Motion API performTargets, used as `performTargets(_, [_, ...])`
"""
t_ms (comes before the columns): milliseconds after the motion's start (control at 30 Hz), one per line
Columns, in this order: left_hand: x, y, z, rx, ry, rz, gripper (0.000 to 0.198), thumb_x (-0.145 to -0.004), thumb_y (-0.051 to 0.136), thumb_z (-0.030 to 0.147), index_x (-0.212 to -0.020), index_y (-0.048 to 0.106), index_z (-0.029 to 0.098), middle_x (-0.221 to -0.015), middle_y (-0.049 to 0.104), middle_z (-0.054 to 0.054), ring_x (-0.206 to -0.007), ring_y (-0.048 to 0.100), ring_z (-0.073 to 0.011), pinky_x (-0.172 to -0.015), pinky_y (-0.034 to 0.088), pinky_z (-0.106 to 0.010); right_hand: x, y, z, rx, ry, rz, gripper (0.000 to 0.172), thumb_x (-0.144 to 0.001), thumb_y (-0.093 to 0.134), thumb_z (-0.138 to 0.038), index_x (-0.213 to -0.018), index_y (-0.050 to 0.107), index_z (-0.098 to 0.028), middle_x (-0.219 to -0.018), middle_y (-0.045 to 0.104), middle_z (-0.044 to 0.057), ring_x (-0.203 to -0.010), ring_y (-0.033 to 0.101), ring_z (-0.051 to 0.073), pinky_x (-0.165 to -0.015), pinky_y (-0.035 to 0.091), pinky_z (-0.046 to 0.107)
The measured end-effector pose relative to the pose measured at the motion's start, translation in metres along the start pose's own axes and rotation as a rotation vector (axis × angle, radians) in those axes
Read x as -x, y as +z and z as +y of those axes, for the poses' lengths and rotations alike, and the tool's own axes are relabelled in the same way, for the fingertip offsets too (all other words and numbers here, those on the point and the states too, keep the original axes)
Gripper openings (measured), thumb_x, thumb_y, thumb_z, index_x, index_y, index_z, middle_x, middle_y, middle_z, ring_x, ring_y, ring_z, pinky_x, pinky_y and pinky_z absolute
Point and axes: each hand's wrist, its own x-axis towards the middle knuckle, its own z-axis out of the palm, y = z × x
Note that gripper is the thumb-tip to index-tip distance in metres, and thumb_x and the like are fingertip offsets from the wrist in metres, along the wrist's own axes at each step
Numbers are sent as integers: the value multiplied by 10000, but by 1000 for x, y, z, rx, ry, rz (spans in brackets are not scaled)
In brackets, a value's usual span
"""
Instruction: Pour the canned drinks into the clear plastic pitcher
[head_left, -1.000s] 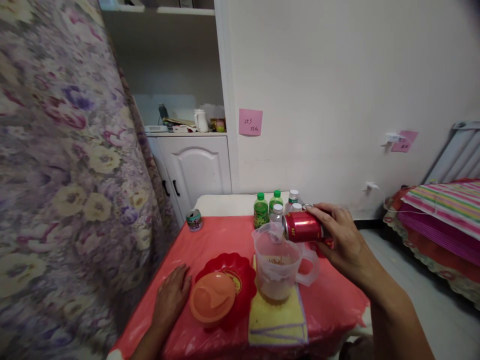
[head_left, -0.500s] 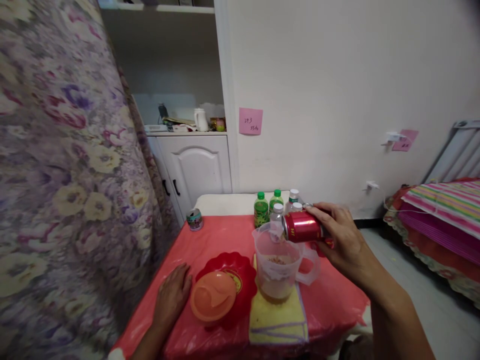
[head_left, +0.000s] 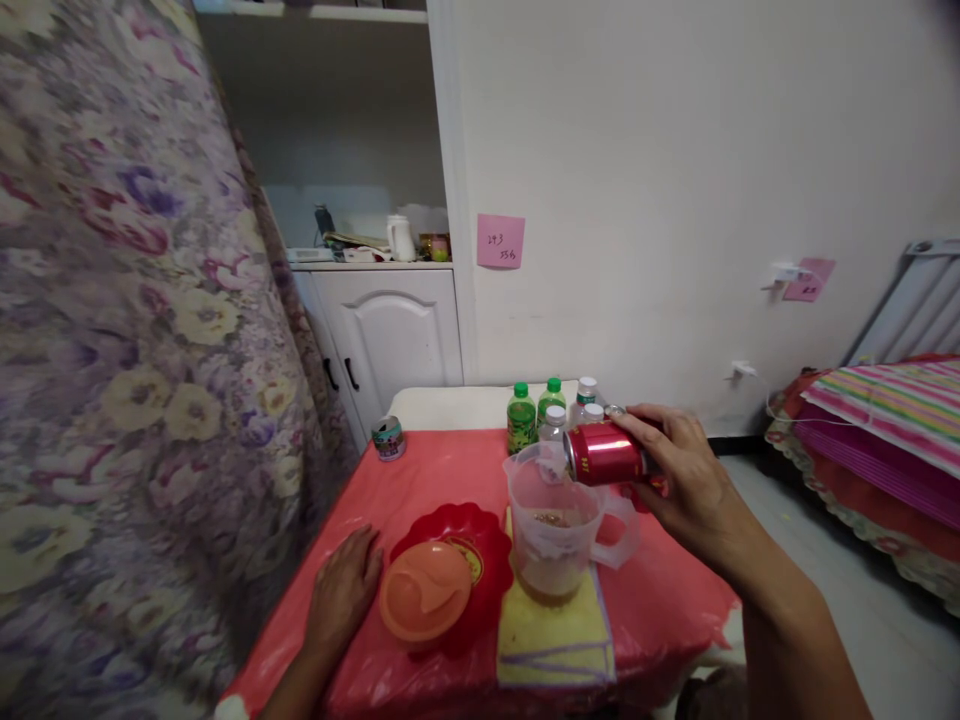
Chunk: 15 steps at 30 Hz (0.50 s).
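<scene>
- The right hand (head_left: 686,480) is wrapped around a red can (head_left: 606,453), fingers curled over its top side and thumb underneath; the can lies tipped on its side, its metal rim pointing left over the mouth of the jug.
- The can is a smooth, shiny cylinder with small yellow markings on its red wall.
- The clear plastic jug (head_left: 555,530) stands upright just below the can's rim. It has a pouring lip and a looped handle on its right side, and holds a pale brown, frothy-looking liquid in its lower part; whether a stream is falling from the can is hard to tell.
- The jug rests on a yellow cloth (head_left: 556,640) with purple stripes, soft and folded flat.
- The left hand (head_left: 343,592) lies palm down on the glossy red table cover (head_left: 442,470), fingers spread loosely and holding nothing, just beside an orange round lid (head_left: 424,592).
- That lid sits on a red scalloped plate (head_left: 480,540).
- The right forearm comes in from the lower right, wrist bent to the left.
- Behind the jug stand green-capped bottles (head_left: 522,420) and white-capped ones; a small tin (head_left: 388,438) sits at the far left corner.
</scene>
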Motion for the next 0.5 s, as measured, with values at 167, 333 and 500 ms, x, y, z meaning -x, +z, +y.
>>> performTargets(167, [1, 3, -2, -5, 1, -2, 530, -962, 318, 428, -1258, 620, 109, -1362, 660, -155, -1271, 600, -286, -1121, 430, -445, 0, 0, 0, 4, 1, -5, 727, -769, 557, 40, -1410, 430, -280, -1330, 495, 107, -1219, 467, 271, -1040, 447, 477])
performTargets(333, [0, 5, -3, -12, 2, -3, 534, -961, 320, 431, -1261, 620, 106, -1359, 659, -159, -1269, 602, -286, -1125, 424, -438, 0, 0, 0, 12, -5, 1, 683, -795, 536, 43, -1396, 451, -270, -1323, 502, 105, -1221, 468, 260, -1050, 438, 462])
performTargets(500, [0, 4, -2, -19, 4, 4, 527, -960, 321, 425, -1257, 627, 116, -1352, 665, -150, -1272, 602, -276, -1121, 430, -422, 0, -1, 1, 17, -11, 6, 688, -798, 530, 37, -1400, 442, -284, -1327, 503, 99, -1229, 471, 265, -1044, 443, 469])
